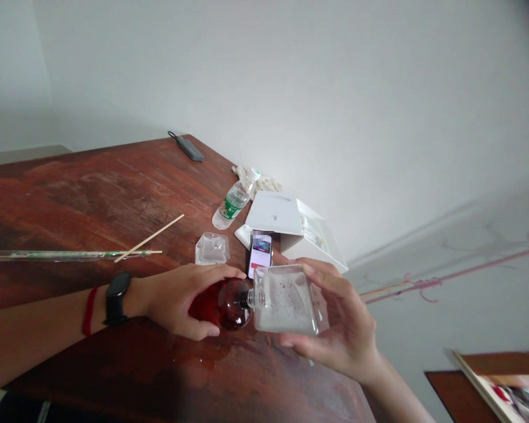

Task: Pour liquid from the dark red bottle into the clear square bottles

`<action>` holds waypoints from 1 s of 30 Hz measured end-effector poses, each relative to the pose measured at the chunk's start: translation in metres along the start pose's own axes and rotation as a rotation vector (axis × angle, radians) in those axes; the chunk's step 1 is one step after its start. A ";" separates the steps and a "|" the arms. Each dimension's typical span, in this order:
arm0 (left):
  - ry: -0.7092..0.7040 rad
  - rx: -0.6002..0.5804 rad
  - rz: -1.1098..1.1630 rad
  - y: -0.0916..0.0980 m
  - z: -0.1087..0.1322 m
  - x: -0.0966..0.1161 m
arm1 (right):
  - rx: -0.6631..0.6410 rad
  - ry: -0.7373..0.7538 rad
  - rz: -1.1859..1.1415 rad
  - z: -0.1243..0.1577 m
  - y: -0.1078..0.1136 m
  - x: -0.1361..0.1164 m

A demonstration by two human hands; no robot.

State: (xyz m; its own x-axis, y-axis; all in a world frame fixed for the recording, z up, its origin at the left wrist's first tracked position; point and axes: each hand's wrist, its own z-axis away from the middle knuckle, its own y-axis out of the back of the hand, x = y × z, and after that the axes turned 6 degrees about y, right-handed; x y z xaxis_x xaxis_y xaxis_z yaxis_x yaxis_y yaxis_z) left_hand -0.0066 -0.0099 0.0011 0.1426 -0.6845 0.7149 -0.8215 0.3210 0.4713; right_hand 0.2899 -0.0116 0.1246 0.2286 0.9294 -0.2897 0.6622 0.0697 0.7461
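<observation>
My left hand is wrapped round a round-shouldered bottle of dark red-brown colour, tipped on its side with its neck to the right. My right hand grips a clear square bottle with cloudy, bubbly contents. The two necks meet mouth to mouth between my hands; whether one sits inside the other I cannot tell. Just beyond my left hand lies a second clear square container on the table. A phone with a lit screen stands behind the bottles.
On the wooden table are a green-labelled water bottle, a white box, wooden sticks partly in a plastic sleeve, and a grey device. Liquid wets the near tabletop. A pink rack stands at right.
</observation>
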 end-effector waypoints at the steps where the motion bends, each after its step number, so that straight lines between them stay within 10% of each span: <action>1: 0.003 0.000 -0.004 0.000 0.000 0.000 | -0.004 0.004 0.002 -0.001 0.000 0.000; 30: 0.025 0.015 0.007 -0.002 0.001 -0.001 | -0.122 0.067 -0.002 -0.023 0.008 0.000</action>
State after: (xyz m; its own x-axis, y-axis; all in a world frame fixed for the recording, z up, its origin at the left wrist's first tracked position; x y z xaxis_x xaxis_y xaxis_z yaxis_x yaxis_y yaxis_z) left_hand -0.0053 -0.0100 -0.0013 0.1509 -0.6657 0.7308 -0.8308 0.3152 0.4587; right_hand 0.2790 -0.0033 0.1445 0.1765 0.9509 -0.2541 0.5702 0.1117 0.8139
